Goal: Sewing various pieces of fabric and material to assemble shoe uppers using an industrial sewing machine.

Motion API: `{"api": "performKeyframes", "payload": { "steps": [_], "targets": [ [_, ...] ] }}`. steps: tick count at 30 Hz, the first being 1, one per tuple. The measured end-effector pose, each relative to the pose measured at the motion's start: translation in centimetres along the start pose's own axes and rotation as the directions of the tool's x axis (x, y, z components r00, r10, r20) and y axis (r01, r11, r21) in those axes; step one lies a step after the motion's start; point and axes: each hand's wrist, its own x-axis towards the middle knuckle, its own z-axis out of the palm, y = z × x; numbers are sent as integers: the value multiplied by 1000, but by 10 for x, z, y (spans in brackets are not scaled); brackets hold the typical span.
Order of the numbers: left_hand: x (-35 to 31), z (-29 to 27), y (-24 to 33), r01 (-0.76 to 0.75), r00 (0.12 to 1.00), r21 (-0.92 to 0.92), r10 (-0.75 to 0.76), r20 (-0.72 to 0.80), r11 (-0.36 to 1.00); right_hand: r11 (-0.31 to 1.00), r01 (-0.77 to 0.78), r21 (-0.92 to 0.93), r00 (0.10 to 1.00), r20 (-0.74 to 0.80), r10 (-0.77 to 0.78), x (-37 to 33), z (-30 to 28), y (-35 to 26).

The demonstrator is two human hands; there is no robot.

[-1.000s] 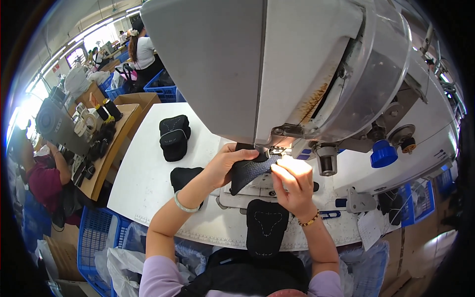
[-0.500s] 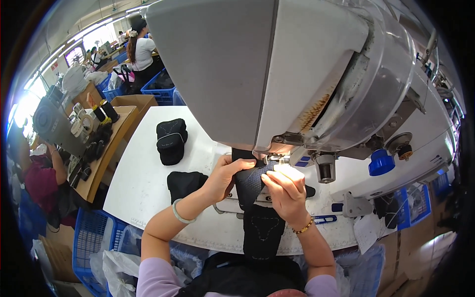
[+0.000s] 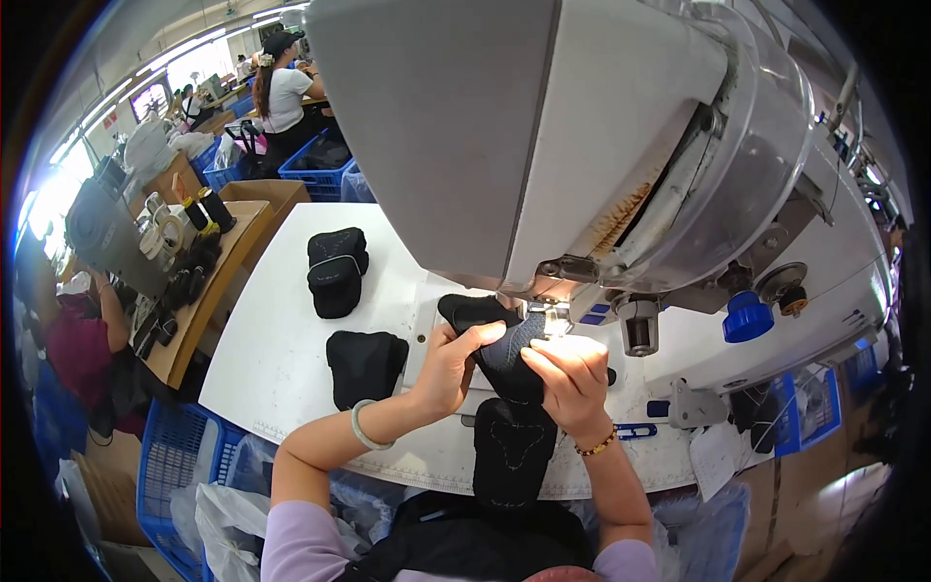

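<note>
A dark fabric shoe-upper piece lies under the head of a large grey sewing machine, just in front of the lit needle area. My left hand grips its left edge; a pale bangle is on that wrist. My right hand, with a beaded bracelet, pinches its right side. Another black stitched piece lies just below my hands at the table's near edge.
On the white table sit a stack of black pieces and a single black piece. A blue knob is on the machine. Blue crates stand left. Other people work at benches on the left and far back.
The view has shifted closer to the machine. Both hands have turned the dark piece and brought it nearer the needle; the grip is unchanged.
</note>
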Motion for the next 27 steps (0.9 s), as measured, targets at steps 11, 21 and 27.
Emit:
{"api": "performKeyframes", "payload": {
  "steps": [11, 21, 27],
  "targets": [
    [-19, 17, -6, -90, 996, 21, 90, -6, 996, 963, -167, 212, 986, 17, 167, -2, -8, 21],
    [-21, 31, -3, -206, 978, 333, 208, 29, 920, 849, -368, 379, 928, 197, 315, -14, -13, 47],
    [-15, 27, 5, -171, 985, 414, 169, 41, 894, 847, -375, 376, 927, 182, 329, -21, -9, 48]
  ]
}}
